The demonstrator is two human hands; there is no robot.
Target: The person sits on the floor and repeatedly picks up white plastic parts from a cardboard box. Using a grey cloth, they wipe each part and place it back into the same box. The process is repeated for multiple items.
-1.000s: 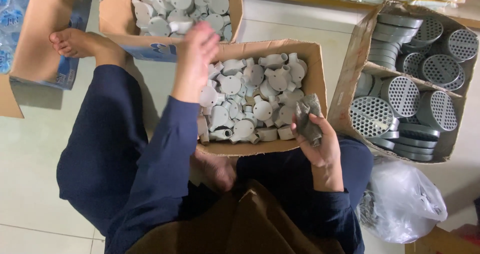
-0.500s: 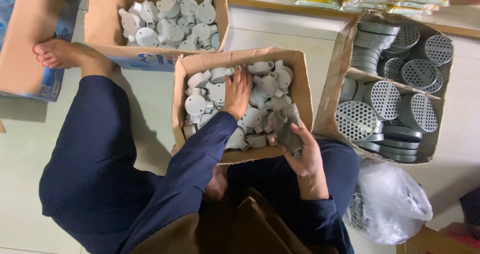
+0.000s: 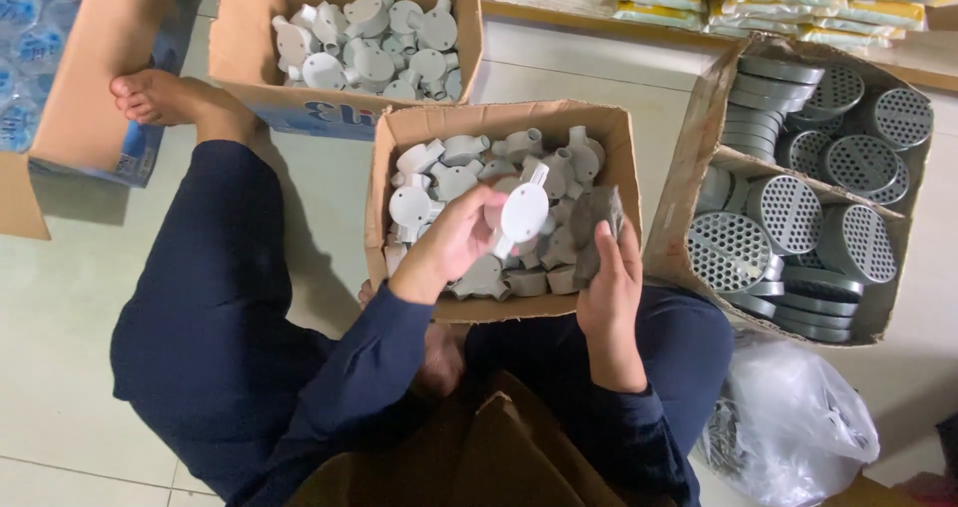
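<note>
My left hand [image 3: 451,246] grips a white round plastic junction box [image 3: 522,214] with short pipe stubs, lifted just above the middle cardboard box [image 3: 504,118]. That box holds several more of the same white fittings [image 3: 454,173]. My right hand [image 3: 611,277] holds a crumpled grey cloth [image 3: 593,224] right beside the lifted fitting, over the box's right side. Both sleeves are dark blue, and I sit cross-legged on the floor with the box against my legs.
A second cardboard box [image 3: 249,48] of white fittings stands farther back. At right, a divided carton [image 3: 699,138] holds grey perforated round discs [image 3: 726,251]. A clear plastic bag [image 3: 798,417] lies lower right. My bare foot [image 3: 165,98] rests at left near a blue carton [image 3: 95,78].
My left hand went from the far box down into the middle box, took hold of a white fitting and lifted it. My right hand brought the cloth closer to it.
</note>
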